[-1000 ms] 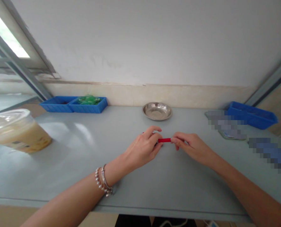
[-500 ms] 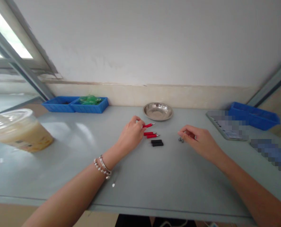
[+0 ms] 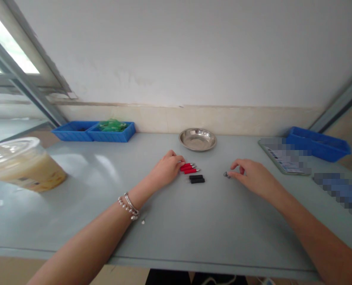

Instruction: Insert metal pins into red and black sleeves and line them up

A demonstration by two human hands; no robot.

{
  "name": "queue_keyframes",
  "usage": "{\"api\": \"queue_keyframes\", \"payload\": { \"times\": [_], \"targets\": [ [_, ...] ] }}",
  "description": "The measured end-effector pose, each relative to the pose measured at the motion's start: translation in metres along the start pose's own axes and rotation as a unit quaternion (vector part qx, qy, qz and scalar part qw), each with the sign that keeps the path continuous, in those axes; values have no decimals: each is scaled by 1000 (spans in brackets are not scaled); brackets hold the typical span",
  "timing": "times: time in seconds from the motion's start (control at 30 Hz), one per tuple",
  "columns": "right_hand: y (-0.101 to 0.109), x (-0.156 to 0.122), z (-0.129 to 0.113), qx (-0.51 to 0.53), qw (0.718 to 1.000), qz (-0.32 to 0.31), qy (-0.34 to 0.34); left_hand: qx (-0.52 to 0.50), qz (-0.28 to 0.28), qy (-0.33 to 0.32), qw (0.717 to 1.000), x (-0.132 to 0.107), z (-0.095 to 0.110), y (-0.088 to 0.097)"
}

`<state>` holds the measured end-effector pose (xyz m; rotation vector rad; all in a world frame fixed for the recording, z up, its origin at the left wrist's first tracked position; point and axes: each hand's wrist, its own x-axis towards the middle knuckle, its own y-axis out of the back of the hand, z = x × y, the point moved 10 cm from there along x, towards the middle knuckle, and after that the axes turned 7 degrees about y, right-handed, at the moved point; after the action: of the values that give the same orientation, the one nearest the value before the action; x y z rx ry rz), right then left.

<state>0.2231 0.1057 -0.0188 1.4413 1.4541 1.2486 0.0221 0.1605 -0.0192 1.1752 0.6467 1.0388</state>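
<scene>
My left hand [image 3: 166, 169] rests on the grey table [image 3: 176, 229] with its fingers curled, the fingertips pinched on the rear end of a red pin [image 3: 187, 165]. That pin lies beside other red, metal-tipped pins [image 3: 191, 171]. Just in front of them lie two short black sleeves [image 3: 197, 179]. My right hand [image 3: 253, 176] lies further right, thumb and forefinger pinched at a small grey metal piece [image 3: 226, 174] on the table. A beaded and a metal bracelet sit on my left wrist [image 3: 129, 206].
A round steel dish [image 3: 197, 139] stands behind the pins. Blue trays [image 3: 93, 132], one holding green parts, sit at the back left, and another blue tray [image 3: 318, 145] at the back right. A plastic cup with a beige drink [image 3: 23, 164] looms at the left. A card [image 3: 284, 158] lies right.
A second ago both hands held one red pin together. They have parted: the left laid the pin down beside the others, the right went right to the grey metal piece.
</scene>
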Motion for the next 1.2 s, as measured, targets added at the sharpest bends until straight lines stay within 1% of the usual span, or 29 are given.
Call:
{"api": "queue_keyframes", "payload": {
  "times": [0.13, 0.23, 0.33, 0.43, 0.47, 0.53, 0.63, 0.77, 0.87, 1.03, 1.2],
  "targets": [
    [-13, 1, -5, -1, 999, -35, 6, -11, -1, -9, 1000, -1, 4, 2],
    [-19, 2, -7, 3, 999, -51, 14, -22, -3, -8, 1000, -1, 5, 3],
    [-16, 2, -5, 15, 999, -47, 4, -27, 7, -12, 1000, -3, 9, 7],
    [-10, 2, -5, 45, 998, -33, -5, -26, 32, -43, 998, -11, 23, 17],
    [-8, 2, -6, 58, 998, -27, -6, -26, 28, -60, 997, -14, 29, 18],
    [-4, 1, -9, 90, 996, -15, -8, -26, -6, -96, 995, -22, 43, 14],
    [-2, 1, -13, 154, 988, -3, -8, -15, -48, -118, 992, -31, 56, 5],
    [-8, 2, -18, 245, 969, -10, 4, 11, -56, -118, 991, -37, 61, 1],
    [-12, 2, -20, 288, 957, -18, 14, 31, -57, -123, 990, -39, 65, 1],
    [-13, 2, -27, 315, 948, -28, 32, 92, -41, -108, 989, -39, 65, 4],
    [-15, -1, -35, 323, 944, -53, 46, 104, -38, -114, 987, -42, 69, 5]
  ]
}}
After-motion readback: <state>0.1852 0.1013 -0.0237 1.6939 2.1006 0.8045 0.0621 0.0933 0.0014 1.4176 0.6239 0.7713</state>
